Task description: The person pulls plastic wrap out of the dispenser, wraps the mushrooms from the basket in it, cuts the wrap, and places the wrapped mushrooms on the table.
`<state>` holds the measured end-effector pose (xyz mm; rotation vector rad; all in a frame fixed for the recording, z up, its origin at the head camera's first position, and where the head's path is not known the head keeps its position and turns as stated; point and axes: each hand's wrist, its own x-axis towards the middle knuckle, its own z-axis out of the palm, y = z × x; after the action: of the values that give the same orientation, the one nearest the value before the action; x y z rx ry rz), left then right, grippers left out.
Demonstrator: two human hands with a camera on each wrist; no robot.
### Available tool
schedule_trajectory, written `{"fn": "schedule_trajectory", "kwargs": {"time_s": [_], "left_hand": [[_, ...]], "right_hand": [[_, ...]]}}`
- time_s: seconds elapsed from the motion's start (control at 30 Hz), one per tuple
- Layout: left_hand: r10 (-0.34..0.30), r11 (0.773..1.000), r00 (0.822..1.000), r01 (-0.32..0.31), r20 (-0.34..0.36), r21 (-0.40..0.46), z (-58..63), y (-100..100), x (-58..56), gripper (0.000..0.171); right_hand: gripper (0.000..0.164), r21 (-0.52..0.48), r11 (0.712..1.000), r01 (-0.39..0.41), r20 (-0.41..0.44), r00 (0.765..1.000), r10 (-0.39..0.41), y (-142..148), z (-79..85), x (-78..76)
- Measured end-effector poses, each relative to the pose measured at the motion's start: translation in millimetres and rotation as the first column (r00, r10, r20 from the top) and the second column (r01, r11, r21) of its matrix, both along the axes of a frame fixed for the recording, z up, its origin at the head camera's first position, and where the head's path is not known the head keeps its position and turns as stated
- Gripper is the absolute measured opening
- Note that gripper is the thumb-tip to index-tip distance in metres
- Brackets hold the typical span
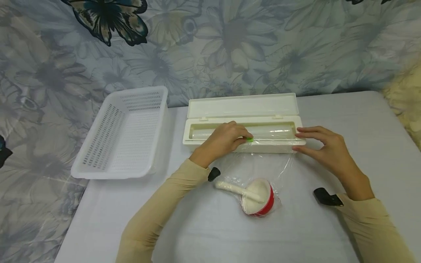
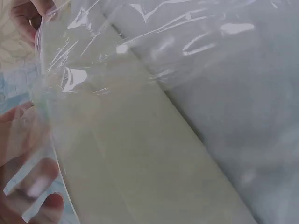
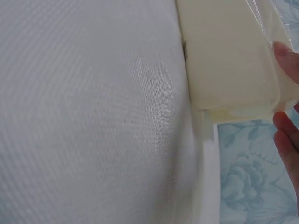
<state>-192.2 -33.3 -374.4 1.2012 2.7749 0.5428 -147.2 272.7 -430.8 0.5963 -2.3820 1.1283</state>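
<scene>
A long cream cling film dispenser (image 1: 245,147) stands on the table with its lid (image 1: 243,106) raised and a roll of clear film (image 1: 269,130) inside. My left hand (image 1: 223,140) pinches a small green slider (image 1: 250,140) at the front edge, over the film. At the dispenser's right end, my right hand (image 1: 329,149) grips the corner, thumb in front and fingers on the end. Clear film (image 1: 263,162) runs from the front edge down over a red-and-white bowl (image 1: 269,201). A white rod-like piece (image 1: 233,188) lies across the bowl under the film; whether they are joined cannot be told.
A white perforated plastic basket (image 1: 152,146) stands to the left of the dispenser. White cloth (image 1: 213,237) covers the table. Behind it hangs a flowered fabric (image 1: 236,47) with butterfly prints, close to the dispenser's lid.
</scene>
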Motion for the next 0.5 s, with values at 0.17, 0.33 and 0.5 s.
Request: {"fn": "schedule_trajectory", "kwargs": {"time_s": [0.17, 0.33, 0.5], "left_hand": [[-0.01, 1.0, 1.0, 0.01, 0.004, -0.011, 1.5, 7, 0.4, 0.023], [-0.028, 1.0, 1.0, 0.028, 0.005, -0.008, 2.1, 16, -0.9, 0.023], [-0.039, 0.999, 0.999, 0.039, 0.013, -0.014, 1.8, 24, -2.8, 0.023]], "right_hand": [[0.055, -0.004, 1.0, 0.001, 0.007, 1.0, -0.001, -3, -0.1, -0.4], [0.055, -0.037, 0.999, -0.02, -0.026, 0.999, 0.019, 1, -0.1, -0.9], [0.055, -0.039, 0.999, -0.017, -0.016, 1.0, 0.016, 2, -0.7, -0.4]]}}
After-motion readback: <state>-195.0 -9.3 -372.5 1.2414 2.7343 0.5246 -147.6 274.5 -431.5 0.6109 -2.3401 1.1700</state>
